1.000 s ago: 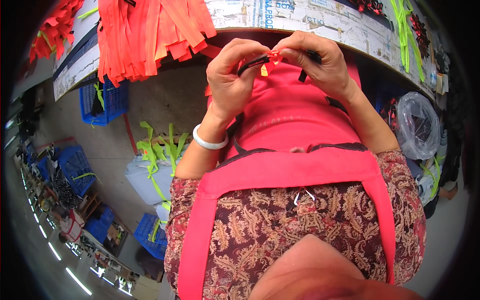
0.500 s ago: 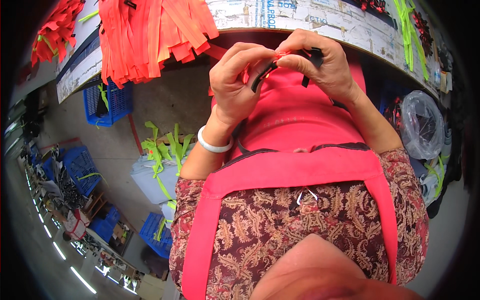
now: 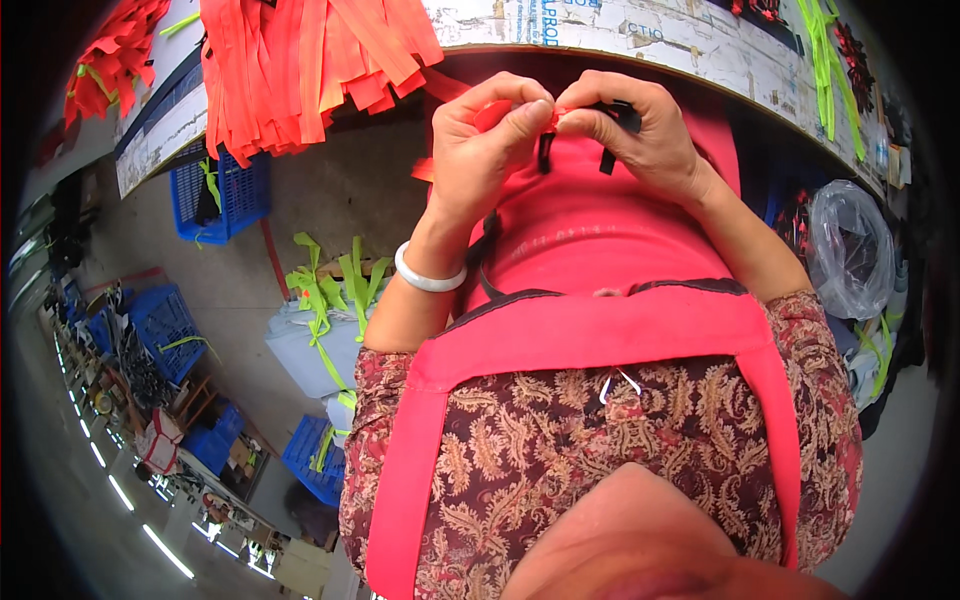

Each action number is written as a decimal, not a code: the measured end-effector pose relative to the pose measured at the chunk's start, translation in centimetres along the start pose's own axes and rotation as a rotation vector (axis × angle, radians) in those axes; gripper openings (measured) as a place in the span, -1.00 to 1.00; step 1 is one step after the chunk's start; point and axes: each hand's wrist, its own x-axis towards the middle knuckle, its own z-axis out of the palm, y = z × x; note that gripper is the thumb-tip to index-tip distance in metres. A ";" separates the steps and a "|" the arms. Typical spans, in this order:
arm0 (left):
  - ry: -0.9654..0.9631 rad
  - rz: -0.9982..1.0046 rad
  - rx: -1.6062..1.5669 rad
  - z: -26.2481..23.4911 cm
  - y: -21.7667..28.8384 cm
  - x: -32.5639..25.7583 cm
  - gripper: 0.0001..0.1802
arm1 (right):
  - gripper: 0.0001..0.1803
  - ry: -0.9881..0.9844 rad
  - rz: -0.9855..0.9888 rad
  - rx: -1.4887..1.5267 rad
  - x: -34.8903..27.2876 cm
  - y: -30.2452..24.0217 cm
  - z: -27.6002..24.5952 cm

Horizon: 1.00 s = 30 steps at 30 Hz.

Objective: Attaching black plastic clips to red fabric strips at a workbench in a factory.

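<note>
Above my lap, both hands are held close together with their fingertips nearly meeting. Pinched in my left hand (image 3: 482,145) is an orange strap (image 3: 492,114), and a short black end hangs below the fingertips. My right hand (image 3: 650,130) pinches a black strap (image 3: 607,160), which shows behind and below the thumb. A small red-orange piece sits between the two sets of fingertips; its shape is mostly covered. At the table edge left of my hands hangs a thick bunch of orange straps (image 3: 290,75).
The worktable (image 3: 480,25) has a worn, printed white top, with its edge just beyond my hands. Neon-green straps (image 3: 822,70) lie at its right. A clear plastic bag (image 3: 850,250) stands at the right. Blue crates (image 3: 240,195) and a grey-blue bundle (image 3: 300,345) are on the left.
My left hand has turned, its thumb now pressed against the index finger at the tip. The black piece beside it has swung from slanting to hanging down. My right hand keeps its pinch.
</note>
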 end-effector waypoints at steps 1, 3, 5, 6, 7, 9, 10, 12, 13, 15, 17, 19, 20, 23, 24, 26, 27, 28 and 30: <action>0.002 -0.094 -0.105 -0.1 0.4 0.0 -0.94 | -0.86 0.004 0.038 0.060 0.1 -0.1 0.0; 0.031 -0.107 -0.163 0.0 1.0 -0.1 -0.91 | -0.85 -0.001 -0.008 0.069 0.5 -0.1 -0.2; 0.064 -0.094 -0.066 0.0 1.3 -0.2 -0.90 | -0.88 -0.019 -0.053 -0.030 0.8 -0.1 -0.3; 0.067 -0.094 -0.068 0.0 1.4 -0.3 -0.90 | -0.88 -0.024 -0.052 -0.030 0.8 -0.4 -0.2; 0.036 -0.037 0.084 0.0 1.5 -0.3 -0.90 | -0.89 -0.018 -0.064 -0.061 0.7 -0.8 0.0; 0.010 0.020 0.234 -0.2 1.6 -0.3 -0.90 | -0.90 -0.018 -0.076 -0.091 0.7 -0.9 0.3; -0.011 0.063 0.303 -0.4 1.6 -0.1 -0.90 | -0.91 0.001 -0.080 -0.086 0.6 -0.7 0.5; -0.027 0.106 0.369 -0.4 1.6 -0.2 -0.90 | -0.92 0.013 -0.083 -0.083 0.6 -0.5 0.8; -0.017 0.181 0.417 -0.1 1.6 -0.2 -0.89 | -0.92 0.039 -0.097 -0.062 0.7 -0.5 0.9; -0.003 0.261 0.464 0.1 1.2 -0.4 -0.88 | -0.93 0.060 -0.114 -0.044 0.7 -0.3 1.2; 0.009 0.246 0.513 -0.2 0.2 -0.7 -0.86 | -0.92 0.082 -0.044 -0.064 0.3 0.1 1.5; 0.037 0.274 0.534 -0.2 -0.5 -0.7 -0.87 | -0.90 0.081 -0.009 -0.054 0.4 0.2 1.6; 0.066 0.241 0.446 -0.2 -0.8 -0.8 -0.87 | -0.89 0.079 0.011 -0.026 0.6 -0.1 1.4; 0.116 0.130 0.220 0.1 -0.9 -0.4 -0.86 | -0.86 0.067 -0.069 0.020 1.2 0.8 0.2; 0.126 0.037 0.095 -0.1 -0.5 -0.5 -0.86 | -0.85 0.023 -0.026 0.008 1.1 0.7 0.1; 0.127 -0.052 0.009 -0.3 0.0 -0.2 -0.88 | -0.83 -0.034 0.065 0.020 0.8 0.6 -0.2; 0.130 -0.050 0.011 -0.3 -0.2 0.0 -0.88 | -0.83 -0.037 0.063 0.021 0.8 0.4 0.1; 0.119 0.048 0.054 -0.4 -0.7 0.1 -0.91 | -0.83 0.008 0.089 0.052 0.7 0.0 0.5; 0.105 0.140 0.100 -0.3 -1.2 0.2 -0.94 | -0.83 0.056 0.117 0.086 0.7 -0.2 0.7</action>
